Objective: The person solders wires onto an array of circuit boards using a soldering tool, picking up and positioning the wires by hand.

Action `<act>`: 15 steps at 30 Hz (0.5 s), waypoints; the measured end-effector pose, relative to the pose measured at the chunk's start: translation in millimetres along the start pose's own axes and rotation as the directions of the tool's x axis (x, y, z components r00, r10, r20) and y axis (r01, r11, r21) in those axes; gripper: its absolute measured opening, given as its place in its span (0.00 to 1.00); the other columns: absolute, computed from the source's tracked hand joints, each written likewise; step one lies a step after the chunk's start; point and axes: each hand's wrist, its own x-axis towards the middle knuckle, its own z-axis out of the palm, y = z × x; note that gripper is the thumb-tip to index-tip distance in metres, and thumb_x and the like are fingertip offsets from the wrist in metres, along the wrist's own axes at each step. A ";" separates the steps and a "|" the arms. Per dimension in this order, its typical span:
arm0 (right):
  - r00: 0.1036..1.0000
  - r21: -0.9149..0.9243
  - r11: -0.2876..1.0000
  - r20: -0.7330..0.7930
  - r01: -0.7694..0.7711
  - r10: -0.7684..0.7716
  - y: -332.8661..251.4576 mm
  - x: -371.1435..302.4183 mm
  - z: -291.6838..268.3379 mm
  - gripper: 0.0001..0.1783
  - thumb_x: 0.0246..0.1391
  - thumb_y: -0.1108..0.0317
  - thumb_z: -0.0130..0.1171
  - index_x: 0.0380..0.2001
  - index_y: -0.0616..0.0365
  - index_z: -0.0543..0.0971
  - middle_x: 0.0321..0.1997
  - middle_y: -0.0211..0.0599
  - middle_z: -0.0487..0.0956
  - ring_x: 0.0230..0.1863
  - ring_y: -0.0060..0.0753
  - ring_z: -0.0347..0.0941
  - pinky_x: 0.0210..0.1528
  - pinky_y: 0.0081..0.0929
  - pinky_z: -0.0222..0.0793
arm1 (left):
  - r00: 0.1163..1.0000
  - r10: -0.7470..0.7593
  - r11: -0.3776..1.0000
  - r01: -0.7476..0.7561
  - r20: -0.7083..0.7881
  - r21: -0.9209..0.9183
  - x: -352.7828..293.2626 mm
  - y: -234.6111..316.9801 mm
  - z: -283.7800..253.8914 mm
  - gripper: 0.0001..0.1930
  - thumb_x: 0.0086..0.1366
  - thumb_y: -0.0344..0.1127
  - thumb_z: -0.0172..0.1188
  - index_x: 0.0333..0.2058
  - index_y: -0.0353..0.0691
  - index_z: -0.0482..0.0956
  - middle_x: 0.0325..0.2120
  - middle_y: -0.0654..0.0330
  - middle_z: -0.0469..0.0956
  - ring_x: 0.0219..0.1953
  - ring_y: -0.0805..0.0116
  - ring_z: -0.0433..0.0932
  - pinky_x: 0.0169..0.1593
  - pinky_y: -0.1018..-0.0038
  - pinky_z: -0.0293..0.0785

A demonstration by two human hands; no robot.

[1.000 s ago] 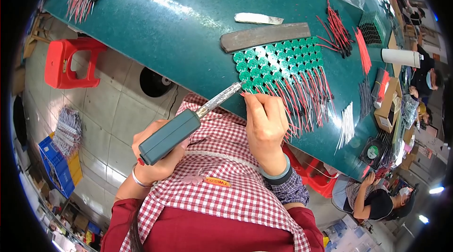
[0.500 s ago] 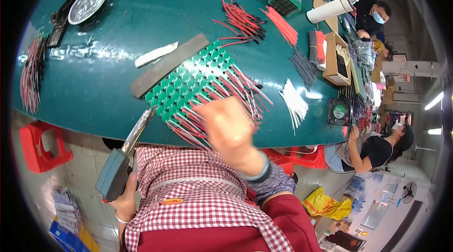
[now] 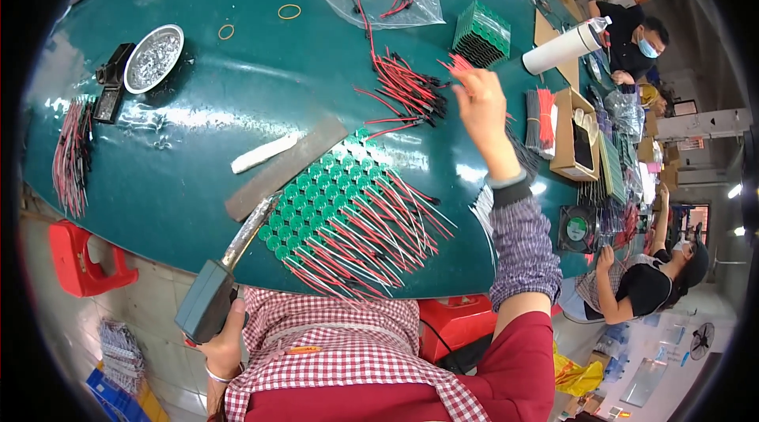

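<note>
My left hand [image 3: 225, 335] grips a soldering gun [image 3: 204, 301] by its handle. Its long silvery tip slants up to the end of a dark flat bar [image 3: 288, 167], beside the green round circuit boards [image 3: 320, 197]. Red, white and black wires [image 3: 379, 240] fan out from the boards toward the table's near edge. My right hand [image 3: 484, 110] reaches over a bundle of thin red tubes [image 3: 458, 64], thumb and fingers apart, and partly covers it. Just left of that hand lie red wires with black connectors [image 3: 407, 90].
A white stick [image 3: 265, 153] lies beyond the bar. A metal bowl [image 3: 154, 58] and a wire bundle [image 3: 73, 157] are on the left. At right stand a green board stack [image 3: 482, 33], a white bottle [image 3: 565, 47], a carton [image 3: 575, 141] and a fan [image 3: 575, 228]. Two people sit beyond.
My right hand has moved from above the wires, away and to the right, to the red tubes. My left hand still holds the soldering gun; the view has shifted.
</note>
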 end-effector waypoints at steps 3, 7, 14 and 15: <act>0.979 0.360 0.926 0.119 0.114 -0.167 -59.1 -8.6 -4.5 0.12 0.45 0.77 0.64 0.36 0.55 0.82 0.36 0.39 0.79 0.42 0.45 0.76 0.42 0.39 0.75 | 0.999 -0.039 0.997 0.041 0.024 -0.069 11.8 5.6 17.4 0.16 0.58 0.21 0.64 0.47 0.30 0.78 0.32 0.60 0.77 0.24 0.78 0.71 0.26 0.79 0.65; 0.917 0.365 0.906 0.246 0.213 -0.314 -82.0 -28.6 -3.9 0.11 0.48 0.73 0.61 0.38 0.55 0.82 0.37 0.38 0.79 0.40 0.45 0.75 0.38 0.39 0.73 | 0.990 0.044 0.997 -0.035 0.132 -0.068 29.3 5.7 36.0 0.18 0.59 0.21 0.63 0.49 0.28 0.77 0.32 0.60 0.77 0.23 0.78 0.69 0.26 0.79 0.63; 0.949 0.335 0.905 0.081 0.262 -0.305 -106.8 -29.1 23.9 0.04 0.44 0.71 0.56 0.26 0.55 0.73 0.32 0.34 0.70 0.38 0.38 0.70 0.36 0.35 0.68 | 0.992 0.063 0.996 -0.055 0.113 -0.075 61.3 19.4 28.4 0.18 0.63 0.23 0.60 0.52 0.28 0.77 0.30 0.60 0.77 0.20 0.80 0.61 0.25 0.82 0.58; 0.959 0.341 0.910 0.072 0.235 -0.275 -105.6 -30.9 19.8 0.04 0.44 0.71 0.57 0.26 0.55 0.73 0.31 0.34 0.70 0.38 0.39 0.70 0.35 0.35 0.69 | 0.993 0.058 0.998 -0.055 0.100 -0.032 62.1 39.3 34.7 0.19 0.61 0.22 0.64 0.51 0.26 0.77 0.40 0.55 0.78 0.32 0.72 0.70 0.36 0.76 0.67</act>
